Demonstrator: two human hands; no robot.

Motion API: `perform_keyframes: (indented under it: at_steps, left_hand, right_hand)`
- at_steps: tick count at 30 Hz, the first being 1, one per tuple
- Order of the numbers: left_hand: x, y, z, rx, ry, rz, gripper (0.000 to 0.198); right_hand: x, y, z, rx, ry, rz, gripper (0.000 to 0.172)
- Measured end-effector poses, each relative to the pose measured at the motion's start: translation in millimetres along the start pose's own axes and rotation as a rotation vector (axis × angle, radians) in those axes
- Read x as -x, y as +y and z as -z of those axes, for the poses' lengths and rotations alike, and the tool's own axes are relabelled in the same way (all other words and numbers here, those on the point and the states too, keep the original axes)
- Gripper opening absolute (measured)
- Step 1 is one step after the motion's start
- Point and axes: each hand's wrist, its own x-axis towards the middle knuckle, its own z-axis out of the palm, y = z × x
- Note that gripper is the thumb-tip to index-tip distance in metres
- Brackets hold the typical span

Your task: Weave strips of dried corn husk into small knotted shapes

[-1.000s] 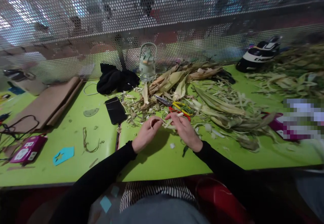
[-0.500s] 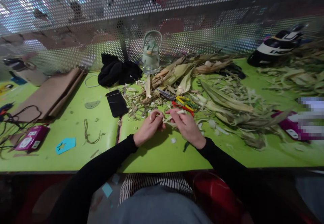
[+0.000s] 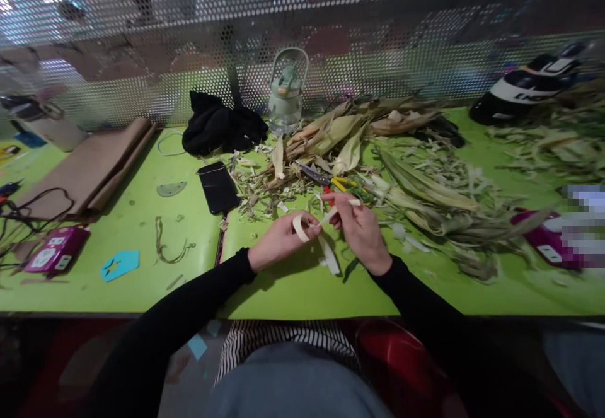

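My left hand (image 3: 284,239) pinches a pale strip of corn husk (image 3: 299,227), part of which curls in a loop over the fingers. My right hand (image 3: 358,229) grips a pale strip running between the two hands, its end sticking out past the thumb. Below the hands a pale tail (image 3: 329,257) of husk hangs toward the green table (image 3: 278,292). Just beyond my right hand lie scissors (image 3: 314,174) with red and yellow handles near them. Husk scraps (image 3: 265,185) spread behind my hands. Whether the strips are one piece, I cannot tell.
Corn husks (image 3: 331,134) are heaped behind, with more leaves (image 3: 435,197) on the right. A black phone (image 3: 218,188), black cloth (image 3: 222,125) and green bottle (image 3: 286,99) stand or lie beyond. Purple boxes (image 3: 57,249) sit at both sides. A perforated metal screen (image 3: 165,40) bounds the back.
My hands have moved slightly apart, the right one shifting rightward. The looped strip now shows at my left fingers, and a tail hangs below. The view has shifted a little.
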Motion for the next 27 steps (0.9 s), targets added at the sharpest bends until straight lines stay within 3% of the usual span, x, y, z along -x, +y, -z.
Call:
perform_keyframes:
  at_steps: [8,14,20,27]
  left_hand:
    - [-5.1,-2.6,0.3,0.235,0.147,0.066,0.01]
    - [-7.5,-6.5,2.5,0.405,0.083,0.068,0.03]
    - [-6.5,-10.4,0.6,0.347,0.049,0.072,0.044]
    - [-2.3,-5.4,-1.7,0.249,0.075,0.079,0.041]
  right_hand:
    - [2.4,3.0,-3.9,-0.138,-0.275,-0.141,0.05]
    - [1.5,8.7,-2.4,-0.099,-0.217,-0.134,0.049]
    - [3.0,6.7,-0.3,0.065,-0.231,-0.102,0.04]
    - [7.5,-1.9,-7.6,-0.039,-0.198,-0.084,0.037]
